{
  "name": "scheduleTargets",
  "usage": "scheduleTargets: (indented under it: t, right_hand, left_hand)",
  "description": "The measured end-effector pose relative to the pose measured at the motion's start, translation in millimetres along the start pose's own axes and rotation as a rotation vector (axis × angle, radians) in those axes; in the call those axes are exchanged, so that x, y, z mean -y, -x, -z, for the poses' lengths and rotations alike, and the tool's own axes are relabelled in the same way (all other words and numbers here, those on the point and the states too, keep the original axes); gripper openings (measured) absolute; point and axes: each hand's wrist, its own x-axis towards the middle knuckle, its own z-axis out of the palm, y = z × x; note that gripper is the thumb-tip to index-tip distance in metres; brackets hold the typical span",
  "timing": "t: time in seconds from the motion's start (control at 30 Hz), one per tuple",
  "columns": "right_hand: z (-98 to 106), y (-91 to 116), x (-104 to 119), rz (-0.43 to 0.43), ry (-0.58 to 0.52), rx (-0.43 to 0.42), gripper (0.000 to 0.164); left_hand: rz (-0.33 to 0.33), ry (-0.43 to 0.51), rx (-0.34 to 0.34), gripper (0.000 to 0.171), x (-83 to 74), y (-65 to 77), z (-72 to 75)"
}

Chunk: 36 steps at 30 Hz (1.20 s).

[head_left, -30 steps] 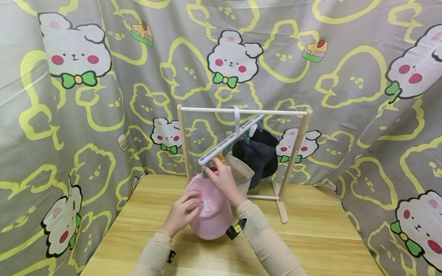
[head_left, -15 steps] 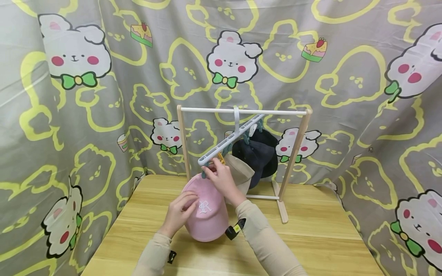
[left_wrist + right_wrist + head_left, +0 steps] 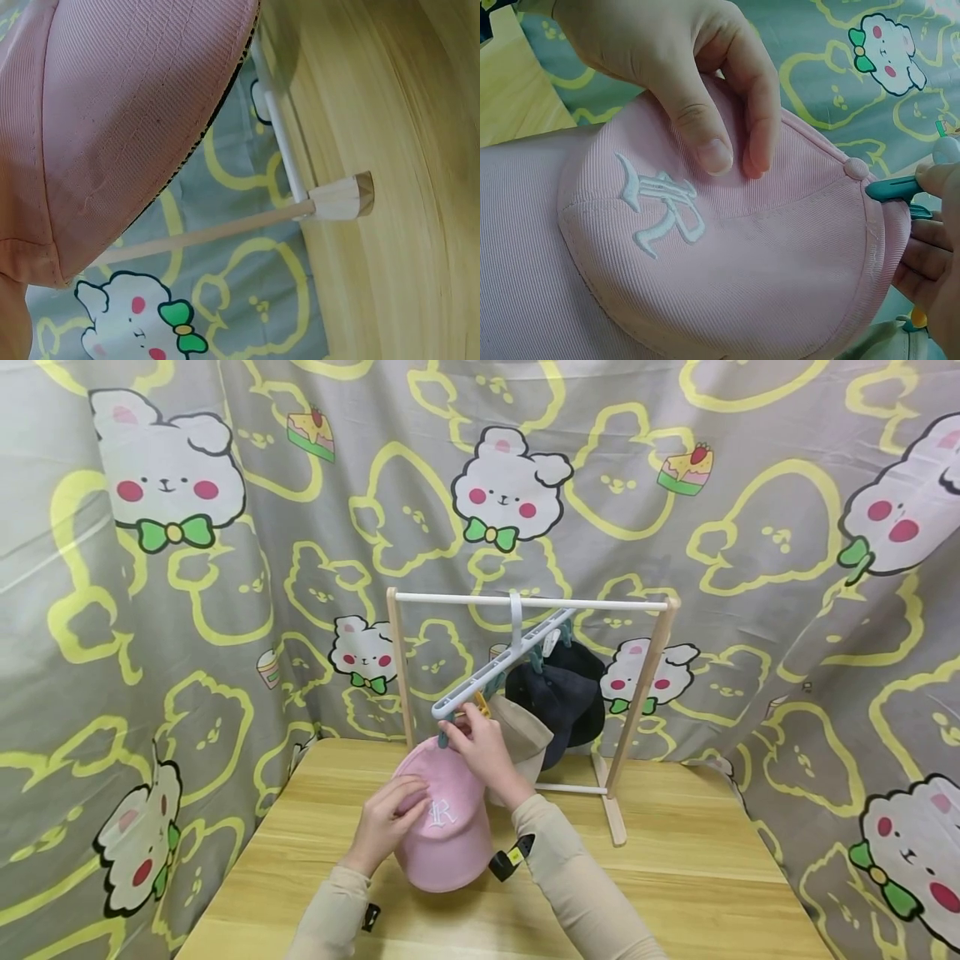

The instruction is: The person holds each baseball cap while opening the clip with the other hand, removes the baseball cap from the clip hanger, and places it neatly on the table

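Note:
A pink baseball cap (image 3: 450, 839) with a white embroidered R hangs brim-down from the near end of a pale blue clip hanger (image 3: 480, 678). My left hand (image 3: 385, 822) pinches the crown's fabric beside the letter, thumb and fingers bent against it in the right wrist view. With my right hand (image 3: 483, 747) I hold a teal clip (image 3: 892, 189), thumb on one side and fingers on the other. Its tip sits at the cap's edge beside the top button (image 3: 856, 169). In the left wrist view the cap's side panel (image 3: 135, 112) fills the upper left.
Behind the pink cap hang a beige cap (image 3: 532, 731), a navy cap (image 3: 558, 697) and a black cap (image 3: 591, 722). A wooden rack (image 3: 637, 693) with white bars carries the hanger. It stands on a wood-grain table (image 3: 675, 877) before a patterned curtain (image 3: 750, 527).
The pink cap has shifted left and slightly down, its front turning a little, with my left hand moving slightly left. My right hand stays at the clip.

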Motion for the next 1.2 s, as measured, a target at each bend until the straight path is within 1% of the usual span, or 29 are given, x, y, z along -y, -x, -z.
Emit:
scheduleTargets:
  t: [0.23, 0.4, 0.67, 0.97, 1.2]
  right_hand:
    - [-1, -1, 0, 0.009, 0.027, -0.019, 0.021]
    - [-1, -1, 0, 0.025, 0.050, -0.038, 0.020]
    - [-4, 1, 0, 0.030, 0.066, -0.040, 0.020]
    - [-5, 1, 0, 0.011, 0.063, -0.034, 0.020]
    - [-5, 0, 1, 0.015, 0.065, -0.034, 0.019]
  left_hand:
    - [-0.051, -0.017, -0.040, 0.038, -1.0, -1.6, 2.8]
    - [-0.067, -0.029, -0.076, 0.039, -0.6, -2.5, 4.3]
    - [-0.051, -0.107, -0.098, 0.035, -0.6, -3.6, 10.8]
    - [-0.057, -0.199, -0.080, 0.033, 3.1, -5.2, 16.7]
    - [-0.060, -0.217, -0.101, 0.034, 3.6, -6.9, 20.7]
